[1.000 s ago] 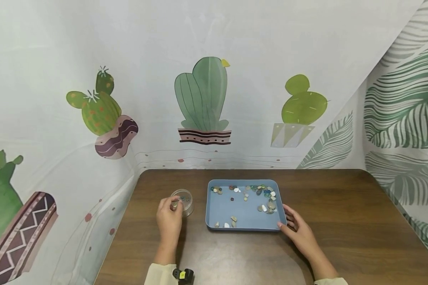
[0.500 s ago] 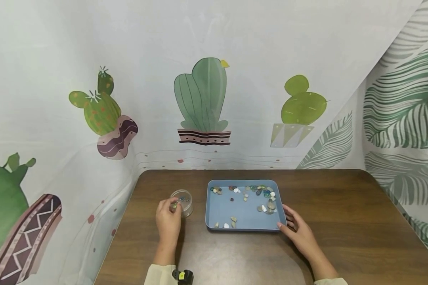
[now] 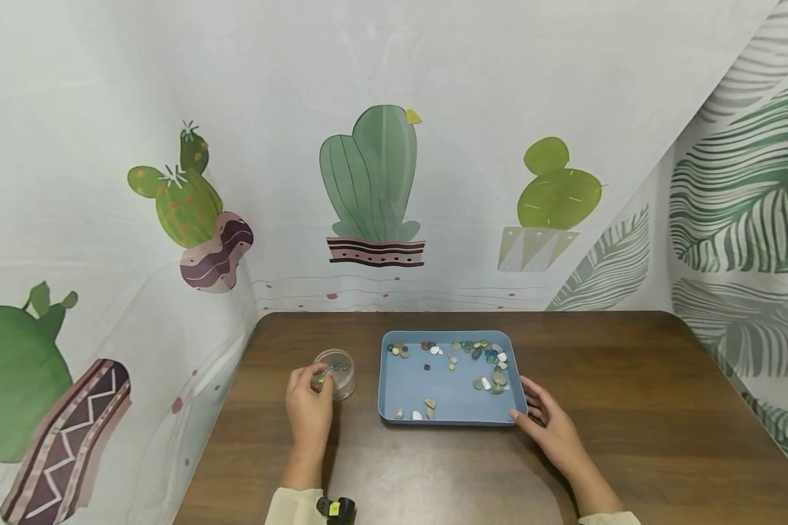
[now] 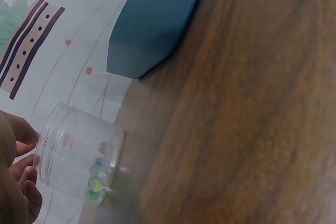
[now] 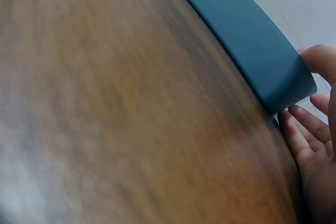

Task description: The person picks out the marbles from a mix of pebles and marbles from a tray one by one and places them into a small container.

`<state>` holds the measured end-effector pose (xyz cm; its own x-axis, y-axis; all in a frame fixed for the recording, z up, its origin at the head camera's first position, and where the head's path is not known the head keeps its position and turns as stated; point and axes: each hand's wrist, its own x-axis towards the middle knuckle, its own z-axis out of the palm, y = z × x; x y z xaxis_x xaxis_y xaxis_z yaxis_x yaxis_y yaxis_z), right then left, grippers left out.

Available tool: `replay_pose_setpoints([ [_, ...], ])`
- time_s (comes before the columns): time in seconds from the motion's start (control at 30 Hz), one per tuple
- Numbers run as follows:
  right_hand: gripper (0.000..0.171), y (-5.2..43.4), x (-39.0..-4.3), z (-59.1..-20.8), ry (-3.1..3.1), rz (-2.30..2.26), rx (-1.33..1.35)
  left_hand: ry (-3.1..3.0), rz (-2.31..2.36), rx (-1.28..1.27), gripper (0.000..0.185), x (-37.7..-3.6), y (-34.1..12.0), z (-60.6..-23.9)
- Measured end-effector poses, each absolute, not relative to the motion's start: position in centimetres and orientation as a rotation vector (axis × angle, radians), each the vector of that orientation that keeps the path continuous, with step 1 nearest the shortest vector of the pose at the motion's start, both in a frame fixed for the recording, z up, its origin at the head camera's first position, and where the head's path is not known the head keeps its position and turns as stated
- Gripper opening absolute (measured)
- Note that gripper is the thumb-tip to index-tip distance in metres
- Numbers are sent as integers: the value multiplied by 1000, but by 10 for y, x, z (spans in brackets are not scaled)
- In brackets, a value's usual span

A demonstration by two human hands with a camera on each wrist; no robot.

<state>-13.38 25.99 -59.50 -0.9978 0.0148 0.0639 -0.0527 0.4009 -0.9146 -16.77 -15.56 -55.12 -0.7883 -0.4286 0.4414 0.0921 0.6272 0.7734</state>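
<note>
A clear round plastic jar (image 3: 346, 379) stands left of the tray, with several glass marbles (image 4: 95, 183) at its bottom. My left hand (image 3: 310, 408) pinches the jar's near rim, index finger and thumb bent over its mouth; in the left wrist view the fingertips meet the rim. A shallow blue-grey tray (image 3: 433, 390) lies to the right. With my right hand (image 3: 554, 430) I hold its near right corner, thumb on the rim and other fingers along the outer wall (image 5: 262, 61). Several pebbles (image 3: 499, 378) and coloured glass stones (image 3: 492, 356) are scattered in the tray, mostly along its edges.
Both containers rest on a brown wooden table (image 3: 433, 474). A pale cloth printed with cacti (image 3: 381, 182) hangs behind it and on the left. A black wrist camera (image 3: 338, 509) sits at the left sleeve (image 3: 295, 507).
Both hands, the jar and the tray keep their places. Only the printed cloth at the left has shifted slightly to the right.
</note>
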Motion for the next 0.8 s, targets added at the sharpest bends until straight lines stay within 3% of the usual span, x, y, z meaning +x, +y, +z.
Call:
replay_pose_setpoints([
  [0.8, 72, 261, -135, -596, -2607, 1674, 19, -2197, -1174, 136, 9, -167, -122, -542],
])
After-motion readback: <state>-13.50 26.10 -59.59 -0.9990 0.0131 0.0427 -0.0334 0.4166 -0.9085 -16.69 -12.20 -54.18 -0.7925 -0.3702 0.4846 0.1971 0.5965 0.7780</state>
